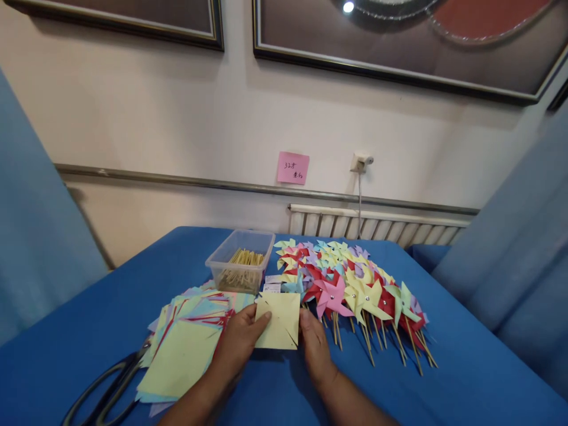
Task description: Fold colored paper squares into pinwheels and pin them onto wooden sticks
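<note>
A pale yellow paper square [280,319] with diagonal cuts from its corners lies on the blue table [465,367]. My left hand [242,340] grips its left edge, thumb on top. At the square's right edge my right hand [314,343] pinches it with the fingertips. To the left lies a spread stack of coloured paper squares [186,343], yellow on top. A large pile of finished paper pinwheels [350,284] on wooden sticks covers the table to the right.
A clear plastic tub [240,260] of wooden sticks stands behind the square. Black-handled scissors [109,384] lie at the front left, partly under the paper stack. A pink note [293,168] is stuck on the wall. Blue fabric hangs at both sides.
</note>
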Demonstrator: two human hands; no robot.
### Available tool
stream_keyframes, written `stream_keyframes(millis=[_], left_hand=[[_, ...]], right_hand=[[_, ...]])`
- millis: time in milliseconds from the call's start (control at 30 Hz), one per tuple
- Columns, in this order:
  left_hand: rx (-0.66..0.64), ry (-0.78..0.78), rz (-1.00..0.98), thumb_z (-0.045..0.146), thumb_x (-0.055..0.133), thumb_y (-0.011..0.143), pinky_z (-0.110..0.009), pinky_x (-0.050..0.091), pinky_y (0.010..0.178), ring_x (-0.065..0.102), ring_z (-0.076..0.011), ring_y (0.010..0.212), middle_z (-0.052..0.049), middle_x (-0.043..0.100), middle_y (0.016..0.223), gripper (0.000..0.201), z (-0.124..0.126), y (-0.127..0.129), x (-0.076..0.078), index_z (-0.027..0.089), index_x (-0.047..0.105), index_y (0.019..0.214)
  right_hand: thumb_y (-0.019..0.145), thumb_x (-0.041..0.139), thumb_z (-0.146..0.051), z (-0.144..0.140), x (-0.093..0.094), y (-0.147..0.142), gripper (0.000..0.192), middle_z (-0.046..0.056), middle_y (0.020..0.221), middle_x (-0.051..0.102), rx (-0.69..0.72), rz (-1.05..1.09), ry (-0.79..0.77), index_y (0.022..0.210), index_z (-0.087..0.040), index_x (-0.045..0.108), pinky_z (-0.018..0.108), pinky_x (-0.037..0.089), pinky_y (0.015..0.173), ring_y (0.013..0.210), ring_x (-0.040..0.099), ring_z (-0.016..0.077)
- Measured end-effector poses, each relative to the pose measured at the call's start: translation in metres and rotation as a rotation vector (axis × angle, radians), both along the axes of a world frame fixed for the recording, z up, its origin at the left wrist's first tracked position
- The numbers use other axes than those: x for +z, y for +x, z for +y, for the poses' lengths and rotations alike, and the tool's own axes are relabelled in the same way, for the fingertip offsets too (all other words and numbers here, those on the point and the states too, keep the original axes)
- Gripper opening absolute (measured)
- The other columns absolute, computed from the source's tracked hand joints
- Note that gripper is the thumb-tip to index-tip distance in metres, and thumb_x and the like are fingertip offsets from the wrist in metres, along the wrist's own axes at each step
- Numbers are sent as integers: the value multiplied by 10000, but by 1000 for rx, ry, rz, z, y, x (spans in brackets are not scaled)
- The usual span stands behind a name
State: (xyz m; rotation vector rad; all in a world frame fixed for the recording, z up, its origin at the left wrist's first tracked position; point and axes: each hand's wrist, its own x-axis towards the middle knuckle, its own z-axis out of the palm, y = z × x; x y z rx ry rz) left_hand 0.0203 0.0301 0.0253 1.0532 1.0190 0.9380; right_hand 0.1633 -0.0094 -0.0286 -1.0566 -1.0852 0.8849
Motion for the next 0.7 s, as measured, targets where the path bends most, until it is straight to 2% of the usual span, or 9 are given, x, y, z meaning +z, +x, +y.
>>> stream_keyframes(millis=[100, 167, 267, 333, 467, 700], left_hand=[[-22, 2, -11, 357, 756, 648, -299, 513, 588, 674, -219, 619, -63, 762, 811, 398, 3, -8, -7, 146, 674, 976], [-31, -11, -62, 376, 749, 659, -298, 510, 595, 677, -226, 659, -66, 761, 838, 403, 2, -12, -7, 149, 678, 984], [-12, -47, -163, 397, 704, 713, -308, 516, 633, 681, -249, 778, -77, 753, 908, 383, -2, -13, -5, 165, 674, 1016], [12, -51, -206, 391, 678, 744, -309, 519, 656, 673, -252, 840, -79, 742, 958, 367, -5, -12, -5, 177, 663, 1042], [-32, -37, -248, 385, 633, 791, -332, 522, 717, 668, -243, 874, -85, 719, 1021, 380, -10, -10, -5, 189, 618, 1116], [-4, -9, -247, 382, 640, 780, -345, 517, 754, 659, -255, 929, -95, 685, 1132, 435, -13, -10, -6, 200, 593, 1172]], right_hand=[[774, 640, -477, 7, -4, -6, 313, 36, 801, 715, 166, 212, -61, 910, -199, 678, 321, 504, 651, 695, 642, 213], [734, 695, -437, 10, -6, -11, 273, 23, 773, 714, 195, 293, -66, 857, -195, 668, 319, 502, 651, 667, 640, 200], [745, 697, -399, 12, -8, -13, 238, 20, 774, 714, 179, 357, -57, 852, -190, 659, 290, 486, 622, 636, 626, 174], [761, 685, -387, 12, -8, -12, 246, 17, 772, 712, 155, 386, -63, 901, -187, 653, 253, 460, 549, 579, 603, 148], [759, 683, -401, 13, -7, -7, 269, -6, 616, 669, 74, 391, -111, 889, -169, 642, 192, 360, 396, 429, 515, 102], [745, 694, -408, 13, -4, -6, 318, 15, 648, 679, 100, 442, -107, 945, -169, 632, 198, 361, 393, 431, 525, 108]])
